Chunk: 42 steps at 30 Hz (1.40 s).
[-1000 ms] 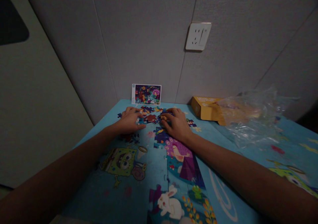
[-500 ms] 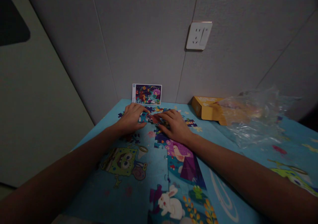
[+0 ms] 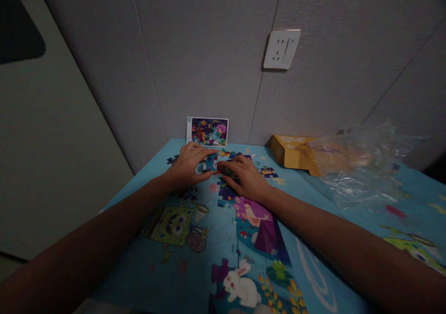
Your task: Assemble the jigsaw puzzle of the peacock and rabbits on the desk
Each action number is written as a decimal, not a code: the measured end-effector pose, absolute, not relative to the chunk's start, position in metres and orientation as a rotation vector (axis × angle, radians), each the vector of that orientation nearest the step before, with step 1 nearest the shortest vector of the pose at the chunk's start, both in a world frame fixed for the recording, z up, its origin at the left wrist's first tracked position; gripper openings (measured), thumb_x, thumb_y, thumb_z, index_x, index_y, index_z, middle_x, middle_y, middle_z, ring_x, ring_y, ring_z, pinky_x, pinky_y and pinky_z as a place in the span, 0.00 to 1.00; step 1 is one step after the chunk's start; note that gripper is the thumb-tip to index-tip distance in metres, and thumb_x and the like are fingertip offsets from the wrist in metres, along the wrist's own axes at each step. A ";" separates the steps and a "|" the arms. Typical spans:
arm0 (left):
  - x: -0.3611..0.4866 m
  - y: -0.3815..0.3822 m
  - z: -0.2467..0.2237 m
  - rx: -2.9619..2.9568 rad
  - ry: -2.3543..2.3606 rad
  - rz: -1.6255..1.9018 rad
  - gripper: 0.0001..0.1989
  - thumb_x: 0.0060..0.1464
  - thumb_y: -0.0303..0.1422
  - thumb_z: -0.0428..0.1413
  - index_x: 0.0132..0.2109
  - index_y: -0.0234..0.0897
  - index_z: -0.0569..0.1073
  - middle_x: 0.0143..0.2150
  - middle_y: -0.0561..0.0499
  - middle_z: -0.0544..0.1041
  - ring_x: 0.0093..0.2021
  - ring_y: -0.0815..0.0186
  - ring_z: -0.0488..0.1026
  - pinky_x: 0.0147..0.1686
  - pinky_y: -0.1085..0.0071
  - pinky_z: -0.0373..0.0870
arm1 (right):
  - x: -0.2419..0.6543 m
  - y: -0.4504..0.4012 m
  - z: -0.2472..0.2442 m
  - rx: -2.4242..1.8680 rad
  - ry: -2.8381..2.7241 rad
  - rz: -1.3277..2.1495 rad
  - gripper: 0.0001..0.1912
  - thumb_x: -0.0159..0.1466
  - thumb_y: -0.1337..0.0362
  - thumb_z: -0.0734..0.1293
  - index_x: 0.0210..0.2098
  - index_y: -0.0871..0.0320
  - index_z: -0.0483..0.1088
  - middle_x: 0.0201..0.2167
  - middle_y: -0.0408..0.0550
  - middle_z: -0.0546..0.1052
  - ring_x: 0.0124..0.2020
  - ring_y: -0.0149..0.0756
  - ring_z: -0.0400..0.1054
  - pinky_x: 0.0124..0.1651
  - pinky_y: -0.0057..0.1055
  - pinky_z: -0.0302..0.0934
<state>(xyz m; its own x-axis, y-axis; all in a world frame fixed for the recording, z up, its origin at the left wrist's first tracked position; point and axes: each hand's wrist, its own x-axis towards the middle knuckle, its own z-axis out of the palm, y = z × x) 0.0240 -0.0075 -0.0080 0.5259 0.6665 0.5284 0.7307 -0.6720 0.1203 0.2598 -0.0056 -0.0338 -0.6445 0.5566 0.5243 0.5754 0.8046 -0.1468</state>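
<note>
Left hand has edged toward the right hand, thumb and finger seemingly gripping a teal puzzle piece in front of the picture card, right grip half-curled (can't tell if it's holding anything), so bumped fingers could jar that piece loose.

A white socket is fixed on the grey wall. Crumpled clear plastic partly overlaps a yellow box.
</note>
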 end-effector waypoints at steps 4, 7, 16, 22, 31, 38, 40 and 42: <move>0.025 -0.007 -0.009 -2.695 -1.125 -0.826 0.25 0.59 0.39 0.56 0.63 0.44 0.68 0.50 0.47 0.76 0.54 0.53 0.62 0.58 0.55 0.58 | 0.260 -0.005 -0.034 -0.770 -2.450 -0.063 0.20 0.67 0.61 0.64 0.57 0.59 0.68 0.46 0.53 0.78 0.47 0.46 0.63 0.52 0.43 0.59; 0.026 -0.006 -0.011 -2.698 -1.139 -0.848 0.22 0.60 0.41 0.55 0.60 0.45 0.71 0.50 0.48 0.76 0.55 0.54 0.63 0.57 0.56 0.59 | 0.261 -0.005 -0.034 -0.729 -2.463 -0.075 0.20 0.67 0.58 0.65 0.56 0.58 0.68 0.46 0.54 0.78 0.46 0.46 0.64 0.51 0.43 0.59; 0.036 -0.011 -0.012 -2.782 -1.145 -1.037 0.12 0.62 0.42 0.54 0.46 0.40 0.72 0.45 0.47 0.77 0.51 0.57 0.71 0.55 0.57 0.63 | 0.260 -0.004 -0.035 -0.635 -2.419 -0.089 0.13 0.71 0.60 0.58 0.43 0.58 0.72 0.41 0.53 0.78 0.44 0.44 0.64 0.48 0.43 0.59; 0.039 -0.008 -0.017 -2.818 -1.291 -1.134 0.11 0.62 0.40 0.50 0.37 0.39 0.71 0.36 0.47 0.80 0.43 0.59 0.75 0.50 0.58 0.67 | 0.261 -0.004 -0.037 -0.615 -2.417 -0.073 0.09 0.65 0.65 0.59 0.41 0.59 0.71 0.40 0.55 0.75 0.43 0.45 0.63 0.46 0.43 0.59; 0.041 -0.014 -0.012 -2.871 -1.210 -1.064 0.18 0.62 0.37 0.51 0.24 0.38 0.69 0.27 0.49 0.74 0.38 0.60 0.70 0.44 0.61 0.68 | 0.261 -0.004 -0.037 -0.820 -2.327 -0.011 0.17 0.72 0.56 0.51 0.33 0.56 0.63 0.31 0.52 0.69 0.36 0.42 0.61 0.40 0.39 0.57; 0.039 -0.010 -0.023 -2.835 -1.150 -0.979 0.29 0.52 0.37 0.65 0.61 0.41 0.68 0.49 0.46 0.75 0.55 0.54 0.68 0.58 0.56 0.62 | 0.261 -0.002 -0.038 -0.896 -2.238 0.019 0.18 0.72 0.57 0.48 0.29 0.54 0.57 0.27 0.48 0.65 0.31 0.40 0.59 0.36 0.36 0.54; 0.039 -0.010 -0.023 -2.816 -1.144 -0.967 0.34 0.52 0.37 0.65 0.64 0.44 0.64 0.50 0.46 0.74 0.56 0.54 0.67 0.59 0.55 0.61 | 0.261 -0.002 -0.038 -0.892 -2.262 0.024 0.18 0.72 0.57 0.48 0.29 0.54 0.58 0.27 0.48 0.65 0.32 0.41 0.59 0.37 0.36 0.54; 0.038 -0.010 -0.023 -2.765 -1.149 -0.972 0.33 0.52 0.38 0.65 0.63 0.44 0.67 0.51 0.45 0.74 0.57 0.53 0.67 0.58 0.55 0.62 | 0.261 -0.001 -0.038 -0.895 -2.277 0.034 0.18 0.72 0.57 0.48 0.29 0.54 0.58 0.27 0.48 0.65 0.32 0.41 0.60 0.37 0.36 0.54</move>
